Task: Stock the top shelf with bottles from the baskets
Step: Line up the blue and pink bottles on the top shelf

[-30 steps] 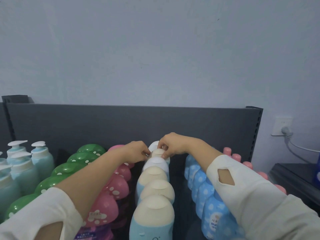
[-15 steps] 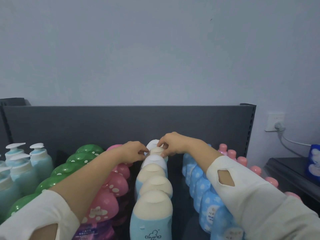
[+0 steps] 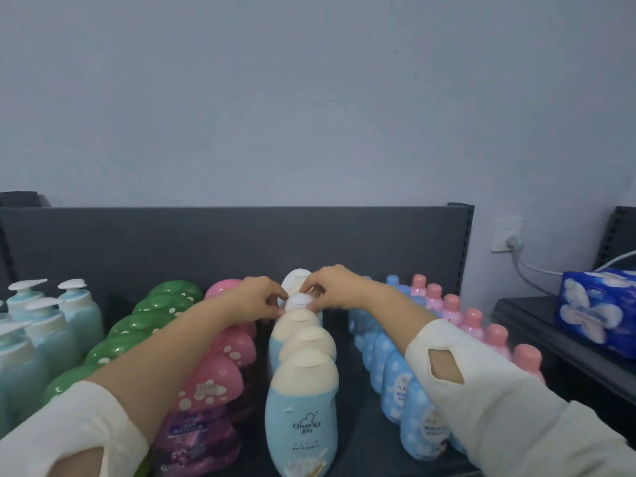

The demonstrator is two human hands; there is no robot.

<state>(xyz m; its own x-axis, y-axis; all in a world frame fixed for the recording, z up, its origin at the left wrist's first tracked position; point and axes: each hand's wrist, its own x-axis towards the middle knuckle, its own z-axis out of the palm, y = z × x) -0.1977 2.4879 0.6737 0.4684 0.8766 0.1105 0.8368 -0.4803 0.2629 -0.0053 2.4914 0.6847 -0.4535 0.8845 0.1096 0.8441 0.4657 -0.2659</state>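
I see left hand (image 3: 261, 299) and right hand (image 3: 335, 287) pinching the white-capped bottle (image 3: 298, 300); narrow gaps flank it at 3 and 9 o'clock; cream-capped bottles (image 3: 303, 370) hide its body.

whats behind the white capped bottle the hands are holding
One cream-capped bottle, then the dark back panel. Left hand, right hand and the white-capped bottle cover its body.

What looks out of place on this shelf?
Nothing spilled or toppled. One oddity: the bottle that the left hand and right hand pinch in the middle row has a white cap, its neighbours in front cream.
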